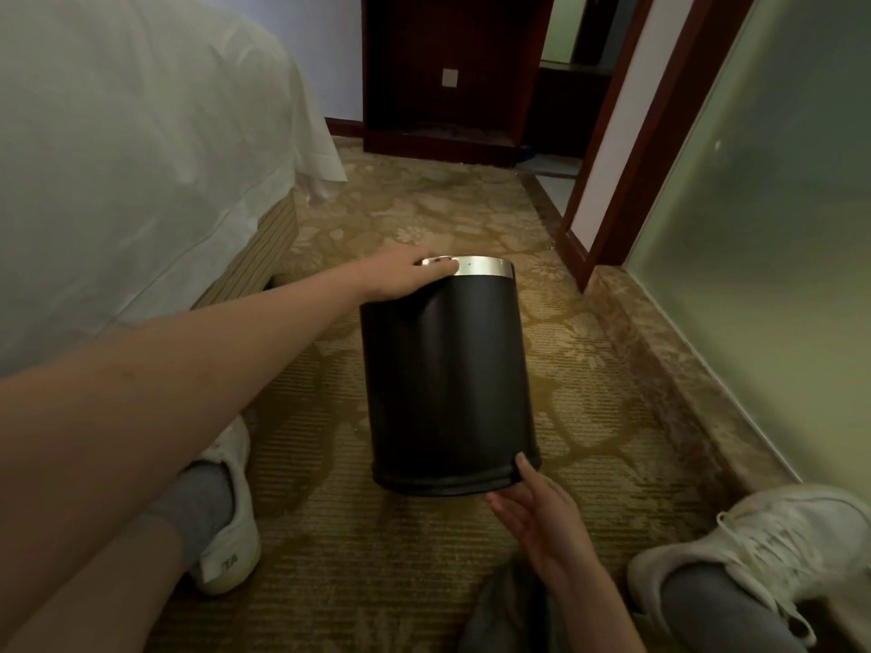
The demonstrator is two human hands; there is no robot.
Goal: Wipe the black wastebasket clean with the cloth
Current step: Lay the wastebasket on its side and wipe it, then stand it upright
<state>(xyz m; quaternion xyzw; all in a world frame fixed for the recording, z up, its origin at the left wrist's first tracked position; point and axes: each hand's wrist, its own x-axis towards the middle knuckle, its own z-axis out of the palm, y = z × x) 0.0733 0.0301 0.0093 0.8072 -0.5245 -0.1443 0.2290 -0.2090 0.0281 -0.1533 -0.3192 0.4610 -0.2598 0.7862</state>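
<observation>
Location: black wastebasket [447, 379] on the carpet [330, 534] between the two shoes, beside the bed [118, 157]. Tipped over, long axis running straight away from the body: silver rim [485, 267] at the far end, base at the near end. Cannot tell whether fully down on its side or propped.

Left hand [400, 278]: reached out to the far end, fingers [436, 262] curled over the silver rim, gripping it.

Right hand [542, 520]: at the near end, fingers [522, 466] straight and slightly spread, one tip touching the base edge, nothing pinched.

Cloth [499, 605]: dark, lying under the right wrist, just behind the right hand, well apart from the left.

Judgement: wiping not yet under way. Right hand the nearer one to the cloth; black side wall directly ahead of it. Wipe best run along the long axis, base to rim, with the left grip steadying.
</observation>
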